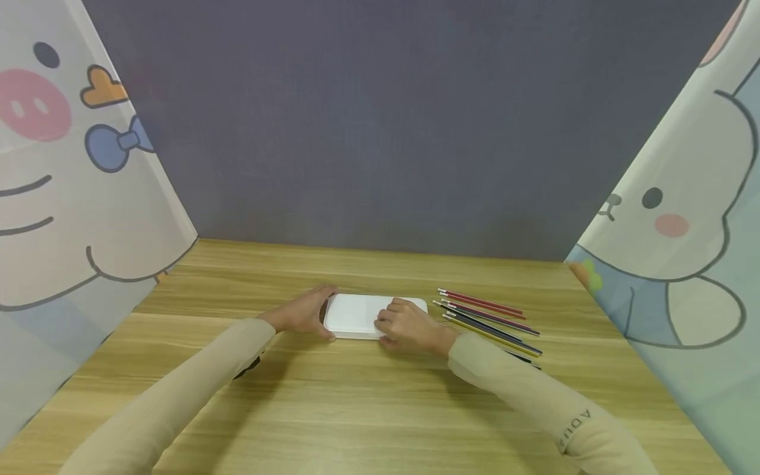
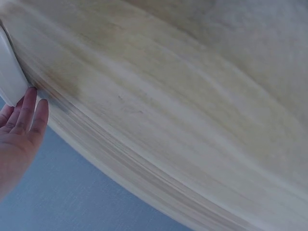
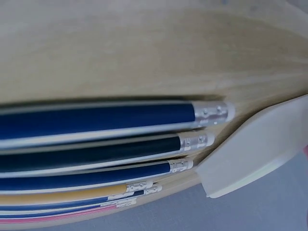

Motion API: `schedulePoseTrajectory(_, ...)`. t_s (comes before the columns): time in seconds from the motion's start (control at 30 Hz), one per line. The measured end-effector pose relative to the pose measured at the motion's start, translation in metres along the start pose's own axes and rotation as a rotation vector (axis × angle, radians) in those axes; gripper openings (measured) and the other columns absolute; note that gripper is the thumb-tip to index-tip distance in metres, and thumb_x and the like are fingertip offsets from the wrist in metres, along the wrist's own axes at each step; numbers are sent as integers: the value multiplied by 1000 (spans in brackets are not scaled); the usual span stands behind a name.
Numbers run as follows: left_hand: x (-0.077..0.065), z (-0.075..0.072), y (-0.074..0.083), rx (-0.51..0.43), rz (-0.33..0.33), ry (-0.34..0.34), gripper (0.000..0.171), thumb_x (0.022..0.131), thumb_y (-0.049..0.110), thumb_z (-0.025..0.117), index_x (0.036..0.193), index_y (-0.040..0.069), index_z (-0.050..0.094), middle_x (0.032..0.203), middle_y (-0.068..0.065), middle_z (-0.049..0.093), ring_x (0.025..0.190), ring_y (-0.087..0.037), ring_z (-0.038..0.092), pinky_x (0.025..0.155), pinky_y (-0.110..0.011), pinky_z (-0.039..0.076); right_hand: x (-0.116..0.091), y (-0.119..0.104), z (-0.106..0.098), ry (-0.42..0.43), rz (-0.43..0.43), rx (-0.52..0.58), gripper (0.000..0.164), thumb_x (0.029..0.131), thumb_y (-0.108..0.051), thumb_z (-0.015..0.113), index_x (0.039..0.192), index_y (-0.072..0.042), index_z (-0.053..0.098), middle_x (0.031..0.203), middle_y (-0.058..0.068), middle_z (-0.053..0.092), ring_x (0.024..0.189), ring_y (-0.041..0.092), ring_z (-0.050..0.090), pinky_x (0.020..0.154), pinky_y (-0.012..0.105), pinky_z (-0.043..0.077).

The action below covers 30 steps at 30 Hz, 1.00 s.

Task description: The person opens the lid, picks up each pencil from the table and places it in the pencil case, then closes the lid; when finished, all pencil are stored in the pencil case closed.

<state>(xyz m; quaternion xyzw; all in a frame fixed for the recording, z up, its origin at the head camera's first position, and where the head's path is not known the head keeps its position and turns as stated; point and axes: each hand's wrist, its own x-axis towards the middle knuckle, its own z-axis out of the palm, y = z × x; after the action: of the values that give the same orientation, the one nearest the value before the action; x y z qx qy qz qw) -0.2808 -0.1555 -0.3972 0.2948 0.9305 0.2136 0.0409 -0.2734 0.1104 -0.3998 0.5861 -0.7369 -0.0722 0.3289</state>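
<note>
A flat white rectangular case (image 1: pixel 356 311) with rounded corners lies lengthwise on the wooden table. My left hand (image 1: pixel 305 311) holds its left end, thumb at the front corner and fingers round the far corner. In the left wrist view, the fingers of that hand (image 2: pixel 21 125) meet the edge of the case (image 2: pixel 10 72). Over the right half of the case, my right hand (image 1: pixel 406 324) grips with curled fingers on the top and the thumb low at the front edge. Only the case's end (image 3: pixel 255 144) shows in the right wrist view; the right hand is nearly out of that frame.
Several pencils (image 1: pixel 483 301) in red, black and yellow lie loosely side by side right of the case, some partly under the right forearm. Their eraser ends (image 3: pixel 211 113) point toward the case. A dark upright panel (image 1: pixel 380 132) bounds the table (image 1: pixel 356 409) at the back.
</note>
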Motion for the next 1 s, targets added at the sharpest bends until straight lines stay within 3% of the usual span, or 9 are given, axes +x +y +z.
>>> schedulePoseTrajectory(0.3, 0, -2, 2, 12, 10, -2, 95, 59, 34, 84, 130, -6, 37, 121, -17, 50, 106, -27, 50, 93, -42, 45, 0, 0, 1, 20, -10, -9, 17, 70, -28, 69, 79, -15, 64, 74, -7, 62, 66, 9, 56, 68, 22, 50)
schedulePoseTrajectory(0.5, 0, -3, 1, -21, 20, 0, 94, 58, 32, 85, 130, -5, 37, 120, -15, 50, 103, -24, 50, 90, -38, 46, 3, 6, -6, 88, 9, 13, 18, 69, -23, 70, 82, -11, 68, 76, -5, 66, 67, 8, 61, 67, 21, 51)
schedulePoseTrajectory(0.73, 0, -3, -1, -31, 26, 6, 92, 56, 31, 85, 128, -4, 39, 120, -15, 50, 104, -24, 49, 90, -39, 45, 6, 12, -14, -16, 53, 62, 20, 73, -27, 69, 88, -14, 69, 84, -5, 68, 76, 8, 64, 74, 25, 53)
schedulePoseTrajectory(1.0, 1, -3, -1, -55, 29, 13, 91, 56, 32, 85, 127, -3, 41, 118, -13, 52, 103, -23, 50, 91, -38, 45, 1, 16, -13, 13, 154, 168, 20, 73, -29, 68, 88, -16, 68, 89, -4, 68, 84, 11, 64, 74, 28, 52)
